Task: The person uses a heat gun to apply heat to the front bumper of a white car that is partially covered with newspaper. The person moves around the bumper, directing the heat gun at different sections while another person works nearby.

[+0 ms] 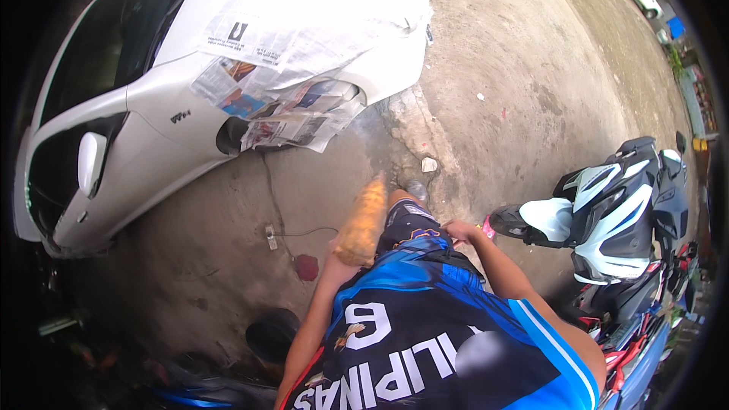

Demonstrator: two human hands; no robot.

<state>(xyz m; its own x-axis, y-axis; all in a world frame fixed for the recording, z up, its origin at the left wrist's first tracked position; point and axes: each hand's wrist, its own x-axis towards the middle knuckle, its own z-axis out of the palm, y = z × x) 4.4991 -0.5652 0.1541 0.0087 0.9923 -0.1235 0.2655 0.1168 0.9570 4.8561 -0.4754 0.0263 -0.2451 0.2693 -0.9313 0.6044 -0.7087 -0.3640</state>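
A white car (144,140) fills the upper left, and out from its lower side, well apart from the bodywork, the left hand (337,258) has a clear bag of orange snack pieces (361,222) at its lower end; the hand is wrapped to it, though the bag hides most of the fingers, so how tightly they close cannot be told. The bag slants, its narrower top leaning toward the car's newspaper-covered end. Farther to the right of the car, the right hand (460,233) is by the person's thigh, fingers partly bent; whether it grips anything cannot be told. A small pink packet (487,226) shows just past that hand, on the side away from the car. Newspaper sheets (296,61) cover the car's near corner and wheel arch, their lower edges hanging ragged. Between the car's lower edge and the bag runs a band of bare concrete (213,235), crossed by a dark cord (271,186) that leads away from the car to a white power strip (271,238). A rough, broken strip (418,125) borders the car's right end, and past it a wide stretch of ground (524,45) gives room, bounded opposite the car by a white-and-black scooter (611,209).
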